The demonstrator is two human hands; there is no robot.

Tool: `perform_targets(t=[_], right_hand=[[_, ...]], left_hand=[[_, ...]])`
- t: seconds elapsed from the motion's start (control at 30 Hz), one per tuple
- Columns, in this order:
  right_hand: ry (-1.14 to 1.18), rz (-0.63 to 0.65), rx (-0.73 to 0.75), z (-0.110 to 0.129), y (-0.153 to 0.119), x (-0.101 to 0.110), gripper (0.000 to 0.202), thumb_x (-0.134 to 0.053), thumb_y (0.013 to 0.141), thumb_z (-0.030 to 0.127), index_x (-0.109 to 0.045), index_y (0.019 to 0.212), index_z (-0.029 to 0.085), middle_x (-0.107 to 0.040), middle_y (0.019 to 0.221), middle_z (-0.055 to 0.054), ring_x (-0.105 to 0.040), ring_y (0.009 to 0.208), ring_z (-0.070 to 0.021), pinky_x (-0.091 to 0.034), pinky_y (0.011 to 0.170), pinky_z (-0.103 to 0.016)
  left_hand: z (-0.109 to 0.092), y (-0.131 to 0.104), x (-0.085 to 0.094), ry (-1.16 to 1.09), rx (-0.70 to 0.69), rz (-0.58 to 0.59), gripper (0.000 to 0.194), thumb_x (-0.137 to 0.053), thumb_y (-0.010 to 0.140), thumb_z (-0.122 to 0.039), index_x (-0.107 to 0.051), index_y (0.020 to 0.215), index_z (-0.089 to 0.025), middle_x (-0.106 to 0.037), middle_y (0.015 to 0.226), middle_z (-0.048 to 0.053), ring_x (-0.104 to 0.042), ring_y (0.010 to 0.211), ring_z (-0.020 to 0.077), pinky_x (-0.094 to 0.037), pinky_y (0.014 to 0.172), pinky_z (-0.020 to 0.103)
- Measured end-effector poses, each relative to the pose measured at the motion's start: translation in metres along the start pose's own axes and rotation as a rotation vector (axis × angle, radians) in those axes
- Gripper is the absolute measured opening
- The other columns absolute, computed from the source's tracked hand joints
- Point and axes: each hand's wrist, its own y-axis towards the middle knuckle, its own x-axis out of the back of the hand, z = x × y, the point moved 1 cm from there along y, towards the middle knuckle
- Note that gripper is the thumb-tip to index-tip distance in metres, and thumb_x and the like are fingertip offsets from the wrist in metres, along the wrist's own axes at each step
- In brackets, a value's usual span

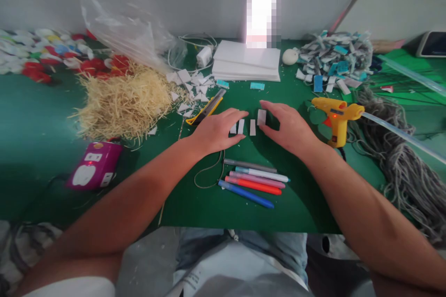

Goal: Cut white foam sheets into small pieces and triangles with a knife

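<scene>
My left hand point(221, 131) rests over the green table, thumb and index finger apart. A small white rectangular piece point(241, 126) lies between those fingertips, and another white piece point(233, 128) is partly covered by the hand. Between my two hands lies a third white piece point(252, 127). My right hand point(289, 127) holds a similar white piece point(261, 117) by its ends, between thumb and index finger. Just behind the left hand is a yellow and black utility knife point(206, 107). Several coloured markers point(256, 184) lie in front of the hands.
A yellow glue gun point(337, 116) stands at right, beside grey yarn point(386, 148). Behind are white sheets point(246, 72) and a heap of grey-blue pieces point(336, 58). Straw-like shreds point(121, 102) and a purple power adapter point(95, 165) occupy the left.
</scene>
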Motion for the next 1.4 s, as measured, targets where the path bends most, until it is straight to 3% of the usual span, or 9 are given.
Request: perform_targets(t=[0.33,0.57,0.8,1.17,1.4], right_hand=[[0.006,0.11,0.089,0.003,-0.008,0.004,0.061,-0.066,0.086,0.026,-0.065,0.146,0.019,-0.077,0.133,-0.014,-0.071,0.124,-0.0344,-0.056,0.108,-0.056],[0.03,0.086,0.122,0.002,-0.005,-0.001,0.06,-0.07,0.085,0.029,-0.067,0.144,0.018,-0.075,0.138,-0.016,-0.069,0.125,-0.0369,-0.056,0.108,-0.06],[-0.027,0.09,0.152,0.0,-0.007,0.003,0.055,-0.065,0.089,0.029,-0.069,0.142,0.014,-0.077,0.132,-0.018,-0.071,0.122,-0.0374,-0.058,0.106,-0.059],[0.036,0.065,0.207,-0.003,-0.009,-0.003,0.06,-0.068,0.087,0.027,-0.063,0.147,0.02,-0.071,0.142,-0.017,-0.066,0.132,-0.0381,-0.053,0.113,-0.064],[0.057,0.073,0.211,-0.005,-0.008,-0.005,0.061,-0.067,0.087,0.028,-0.063,0.147,0.019,-0.073,0.139,-0.018,-0.067,0.129,-0.0383,-0.055,0.109,-0.064]], left_hand=[[-0.005,0.007,-0.007,-0.003,-0.058,0.0,0.05,-0.065,0.101,-0.041,-0.058,0.146,-0.021,-0.071,0.136,0.011,-0.073,0.122,0.0269,-0.061,0.091,0.033],[-0.005,0.006,-0.003,0.032,-0.056,-0.009,0.056,-0.069,0.098,-0.042,-0.057,0.148,-0.02,-0.067,0.145,0.011,-0.071,0.126,0.0272,-0.061,0.092,0.031],[0.003,-0.01,0.015,0.091,0.066,-0.008,0.058,-0.071,0.096,-0.039,-0.058,0.15,-0.021,-0.071,0.139,0.01,-0.072,0.122,0.028,-0.061,0.09,0.032],[0.0,-0.006,0.004,-0.032,-0.025,0.007,0.052,-0.065,0.099,-0.033,-0.057,0.149,-0.02,-0.069,0.14,0.01,-0.069,0.128,0.026,-0.059,0.101,0.033],[0.002,-0.008,0.01,-0.012,0.014,-0.081,0.051,-0.066,0.097,-0.035,-0.062,0.145,-0.017,-0.07,0.14,0.011,-0.071,0.125,0.0263,-0.061,0.094,0.032]])
